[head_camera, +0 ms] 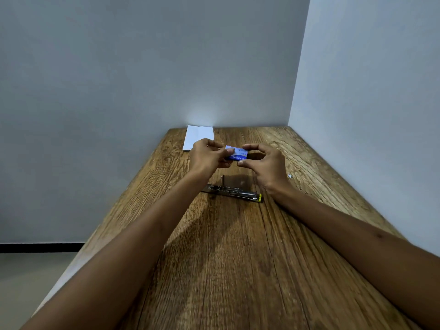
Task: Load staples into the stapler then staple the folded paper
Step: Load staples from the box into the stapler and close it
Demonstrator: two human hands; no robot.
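Observation:
Both hands hold a small blue and white staple box (238, 154) above the wooden table (238, 246). My left hand (206, 155) pinches its left end. Thumb and fingers of my right hand (263, 164) grip its right end. Below the hands, nearer to me, the metal stapler (234, 192) lies flat on the table, opened out, with a yellow tip at its right end. The folded white paper (198, 135) lies at the table's far edge against the wall, partly hidden behind my left hand.
A tiny pale scrap (290, 176) lies on the table right of my right hand. Grey walls close the table at the back and right. The table's left edge drops to the floor.

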